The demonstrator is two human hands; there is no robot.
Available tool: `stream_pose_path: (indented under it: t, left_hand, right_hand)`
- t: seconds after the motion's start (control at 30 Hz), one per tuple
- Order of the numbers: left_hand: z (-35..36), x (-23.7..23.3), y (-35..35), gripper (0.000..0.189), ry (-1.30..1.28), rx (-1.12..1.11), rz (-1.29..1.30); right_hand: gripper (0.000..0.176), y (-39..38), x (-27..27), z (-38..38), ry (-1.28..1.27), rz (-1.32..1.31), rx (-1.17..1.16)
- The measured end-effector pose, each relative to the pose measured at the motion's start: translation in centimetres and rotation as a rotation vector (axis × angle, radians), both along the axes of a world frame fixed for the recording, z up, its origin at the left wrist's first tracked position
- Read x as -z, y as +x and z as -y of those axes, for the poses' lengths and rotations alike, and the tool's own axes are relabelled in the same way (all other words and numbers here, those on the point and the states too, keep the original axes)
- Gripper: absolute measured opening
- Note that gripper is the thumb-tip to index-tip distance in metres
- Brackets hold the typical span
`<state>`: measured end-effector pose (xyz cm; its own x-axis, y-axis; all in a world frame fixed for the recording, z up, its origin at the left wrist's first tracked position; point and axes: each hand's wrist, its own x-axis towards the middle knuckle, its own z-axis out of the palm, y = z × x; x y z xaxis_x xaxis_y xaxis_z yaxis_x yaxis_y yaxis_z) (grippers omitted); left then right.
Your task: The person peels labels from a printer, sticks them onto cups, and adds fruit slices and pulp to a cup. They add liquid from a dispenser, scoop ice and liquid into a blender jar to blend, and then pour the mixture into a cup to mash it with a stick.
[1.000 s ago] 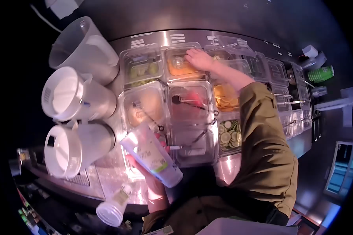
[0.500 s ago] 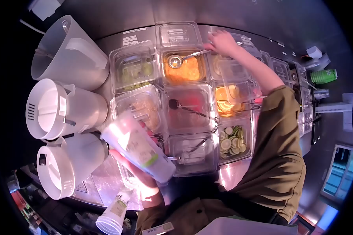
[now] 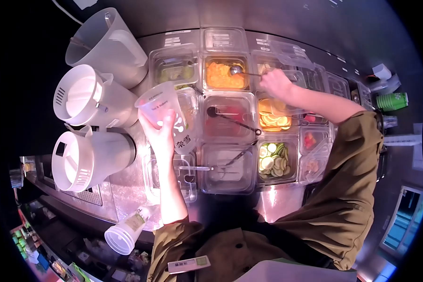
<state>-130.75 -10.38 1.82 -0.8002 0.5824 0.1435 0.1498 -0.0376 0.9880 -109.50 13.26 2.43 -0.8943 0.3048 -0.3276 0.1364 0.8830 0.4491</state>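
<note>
My left hand (image 3: pixel 160 136) is wrapped around a clear printed plastic cup (image 3: pixel 160 99), tilted with its open mouth toward the upper left. In my right hand (image 3: pixel 276 84) is the handle of a metal ladle (image 3: pixel 236 70). Its bowl hangs over the right side of a clear tub (image 3: pixel 224 90) of orange fruit pulp (image 3: pixel 218 77). Below my right hand are orange slices (image 3: pixel 273 120) in another tub. A lidded tub with red contents (image 3: pixel 225 116) and a dark spoon (image 3: pixel 232 121) on it sits between my hands.
Three large translucent pitchers (image 3: pixel 94 164) line the left side. Sliced limes or cucumbers (image 3: pixel 273 162) fill a tub at the front. An upturned stack of clear cups (image 3: pixel 126 231) lies at lower left. Green cups (image 3: pixel 391 101) stand far right.
My left hand has raised the cup and turned its mouth to the upper left. My right hand has come down and nearer, and the ladle's bowl has shifted to the right over the pulp.
</note>
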Motion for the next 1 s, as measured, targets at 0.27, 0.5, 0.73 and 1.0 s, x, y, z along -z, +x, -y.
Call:
stream_pose_path:
  t: [0.27,0.5,0.73,1.0]
  left_hand:
    - [1.2,-0.4,1.0,0.074,0.011,0.000,0.127]
    - [1.9,1.1,-1.5,0.048,0.132,0.030,0.562]
    - [0.8,2.0,-3.1,0.044,0.219,0.172,0.973]
    - [0.3,0.4,-2.9,0.067,-0.004,0.039,0.185]
  right_hand:
    - [0.012,-2.7,-2.5,0.7,-0.165,-0.039,0.216]
    - [0.011,-1.9,0.6,0.1,-0.080,-0.120,0.044]
    - [0.010,-0.3,3.7,1.3,-0.053,-0.281,0.058]
    - [0.008,0.7,0.6,0.7,-0.021,-0.332,0.055]
